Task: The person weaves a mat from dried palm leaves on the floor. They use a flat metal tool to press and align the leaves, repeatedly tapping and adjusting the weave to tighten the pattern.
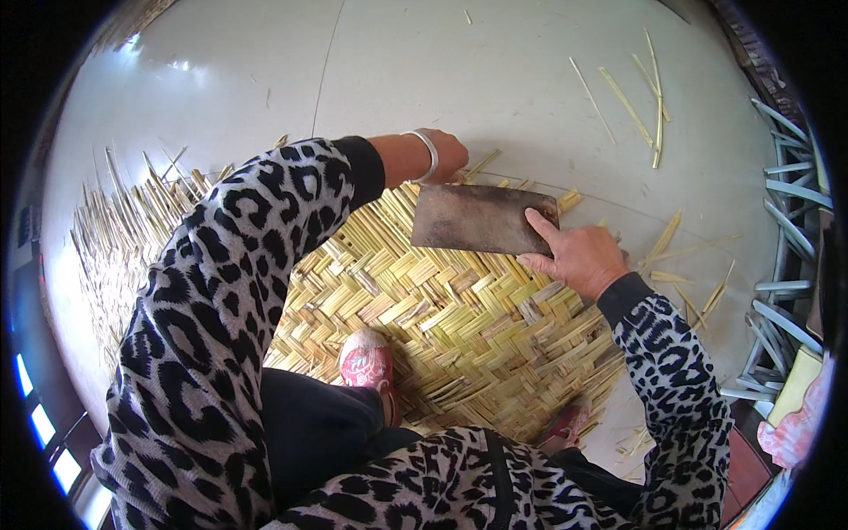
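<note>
Downward fisheye view, head-worn

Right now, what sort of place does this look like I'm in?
Probably an indoor space used for hand weaving: a mat woven from flat straw-coloured strips lies underfoot on the smooth pale floor, loose strips are scattered beyond it, and your right hand holds a broad dark blade.

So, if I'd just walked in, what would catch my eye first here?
Probably the broad dark blade in the right hand, held over the far edge of the woven mat, with the left hand close by its far left corner. Next, the mat itself, with a red shoe on it, and the black-spotted sleeves framing it on both sides.
</note>
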A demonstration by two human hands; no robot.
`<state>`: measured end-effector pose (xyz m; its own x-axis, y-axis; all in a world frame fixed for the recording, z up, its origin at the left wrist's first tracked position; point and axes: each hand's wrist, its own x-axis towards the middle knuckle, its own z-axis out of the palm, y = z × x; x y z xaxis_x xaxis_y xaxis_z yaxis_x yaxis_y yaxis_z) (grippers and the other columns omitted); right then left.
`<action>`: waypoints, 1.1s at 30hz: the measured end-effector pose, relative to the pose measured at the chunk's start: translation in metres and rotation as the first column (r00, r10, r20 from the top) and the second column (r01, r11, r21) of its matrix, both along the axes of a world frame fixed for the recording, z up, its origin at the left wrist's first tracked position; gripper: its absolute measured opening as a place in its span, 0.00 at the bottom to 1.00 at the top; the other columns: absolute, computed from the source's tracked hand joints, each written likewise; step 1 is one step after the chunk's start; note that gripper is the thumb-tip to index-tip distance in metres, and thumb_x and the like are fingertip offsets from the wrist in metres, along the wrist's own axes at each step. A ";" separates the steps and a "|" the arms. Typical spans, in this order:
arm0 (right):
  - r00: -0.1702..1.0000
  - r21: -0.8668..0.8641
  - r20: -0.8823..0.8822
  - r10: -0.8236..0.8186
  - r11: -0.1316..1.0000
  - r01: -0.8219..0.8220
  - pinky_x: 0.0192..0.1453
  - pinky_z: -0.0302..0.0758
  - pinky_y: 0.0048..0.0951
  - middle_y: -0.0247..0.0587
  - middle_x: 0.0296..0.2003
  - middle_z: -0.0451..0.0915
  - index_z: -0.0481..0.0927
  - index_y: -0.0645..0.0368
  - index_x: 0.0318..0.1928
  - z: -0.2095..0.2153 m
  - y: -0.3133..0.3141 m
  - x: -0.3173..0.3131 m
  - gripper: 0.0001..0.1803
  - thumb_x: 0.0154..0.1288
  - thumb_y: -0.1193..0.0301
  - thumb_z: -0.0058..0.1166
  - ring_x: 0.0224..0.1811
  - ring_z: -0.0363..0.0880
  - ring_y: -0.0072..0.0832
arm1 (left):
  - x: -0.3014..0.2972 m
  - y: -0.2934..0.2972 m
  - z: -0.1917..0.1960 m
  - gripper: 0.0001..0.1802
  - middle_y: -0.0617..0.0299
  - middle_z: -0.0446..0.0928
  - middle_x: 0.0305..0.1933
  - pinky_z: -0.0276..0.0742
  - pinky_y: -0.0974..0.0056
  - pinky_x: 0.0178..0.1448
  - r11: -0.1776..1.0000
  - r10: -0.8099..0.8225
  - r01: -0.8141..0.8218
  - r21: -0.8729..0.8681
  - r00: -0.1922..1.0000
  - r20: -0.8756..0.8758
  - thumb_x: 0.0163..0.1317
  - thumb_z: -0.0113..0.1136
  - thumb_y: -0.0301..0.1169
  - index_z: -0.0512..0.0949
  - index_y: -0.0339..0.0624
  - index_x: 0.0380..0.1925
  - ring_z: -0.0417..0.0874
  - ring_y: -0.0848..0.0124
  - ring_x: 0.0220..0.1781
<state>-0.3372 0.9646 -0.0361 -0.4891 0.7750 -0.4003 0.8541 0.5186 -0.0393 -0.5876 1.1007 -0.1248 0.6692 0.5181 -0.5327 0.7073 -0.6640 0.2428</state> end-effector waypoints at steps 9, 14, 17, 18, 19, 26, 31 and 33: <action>0.992 -0.210 0.065 -0.105 0.971 0.116 0.31 0.77 0.46 0.51 0.23 0.81 0.60 0.44 0.72 -0.037 -0.001 0.000 0.42 0.66 0.35 0.43 0.25 0.81 0.48 | 0.042 -0.033 0.055 0.19 0.48 0.83 0.39 0.76 0.53 0.53 0.949 0.135 0.063 -0.309 0.807 0.576 0.65 0.56 0.46 0.82 0.40 0.37 0.83 0.51 0.41; 0.984 -0.220 0.097 -0.150 0.961 0.168 0.31 0.76 0.46 0.51 0.24 0.82 0.60 0.43 0.72 -0.019 -0.013 -0.009 0.41 0.67 0.34 0.41 0.26 0.82 0.47 | 0.042 0.050 0.083 0.38 0.46 0.82 0.51 0.76 0.54 0.58 0.904 0.415 -0.213 -0.371 0.643 0.643 0.61 0.62 0.54 0.71 0.36 0.62 0.83 0.56 0.48; 0.990 -0.268 0.064 -0.128 0.953 0.141 0.33 0.76 0.45 0.51 0.26 0.82 0.61 0.45 0.72 -0.005 -0.023 -0.011 0.43 0.65 0.34 0.42 0.29 0.81 0.49 | 0.023 0.046 0.024 0.45 0.41 0.80 0.52 0.75 0.53 0.60 0.973 0.168 -0.060 -0.223 0.844 0.509 0.61 0.59 0.62 0.70 0.32 0.62 0.81 0.51 0.53; 0.992 -0.274 0.036 -0.117 0.954 0.123 0.33 0.76 0.45 0.51 0.26 0.82 0.61 0.46 0.72 -0.003 -0.026 -0.013 0.43 0.65 0.34 0.43 0.29 0.82 0.48 | 0.015 0.036 0.005 0.41 0.42 0.81 0.49 0.75 0.52 0.58 0.980 0.079 0.013 -0.201 0.892 0.446 0.61 0.56 0.64 0.77 0.34 0.54 0.81 0.50 0.52; 0.995 -0.249 -0.010 -0.103 0.964 0.098 0.32 0.76 0.45 0.49 0.25 0.82 0.63 0.45 0.71 -0.005 -0.027 -0.016 0.43 0.65 0.34 0.42 0.28 0.81 0.47 | 0.009 0.031 -0.009 0.37 0.44 0.82 0.46 0.75 0.53 0.55 0.969 -0.028 0.096 -0.230 0.959 0.281 0.62 0.55 0.64 0.81 0.36 0.45 0.82 0.50 0.49; 0.994 -0.080 -0.097 -0.044 0.996 0.037 0.27 0.76 0.43 0.44 0.21 0.80 0.69 0.48 0.67 -0.005 -0.028 -0.026 0.40 0.65 0.35 0.43 0.23 0.81 0.43 | -0.005 0.008 -0.007 0.34 0.47 0.82 0.48 0.75 0.50 0.57 0.952 -0.070 0.058 -0.300 0.997 -0.027 0.63 0.57 0.61 0.81 0.38 0.49 0.81 0.50 0.53; 0.998 -0.081 -0.026 0.049 0.995 -0.051 0.25 0.76 0.42 0.44 0.20 0.80 0.70 0.48 0.66 0.000 -0.023 -0.032 0.40 0.65 0.35 0.43 0.22 0.81 0.42 | -0.016 0.004 0.006 0.29 0.51 0.80 0.54 0.73 0.50 0.60 0.981 -0.088 0.076 -0.176 0.994 -0.062 0.62 0.60 0.54 0.80 0.45 0.53 0.79 0.52 0.60; 0.998 -0.084 -0.019 0.064 0.994 -0.066 0.27 0.76 0.42 0.46 0.22 0.81 0.67 0.45 0.68 -0.001 -0.022 -0.033 0.40 0.64 0.35 0.44 0.24 0.81 0.43 | -0.022 0.002 0.007 0.26 0.51 0.81 0.53 0.74 0.51 0.59 0.984 -0.048 0.045 -0.172 0.999 -0.017 0.62 0.62 0.50 0.80 0.45 0.54 0.79 0.51 0.58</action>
<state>-0.3697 0.9427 -0.0373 -0.5443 0.7051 -0.4545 0.8176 0.5672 -0.0992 -0.6100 1.1030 -0.1175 0.6785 0.3866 -0.6247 0.6825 -0.6463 0.3413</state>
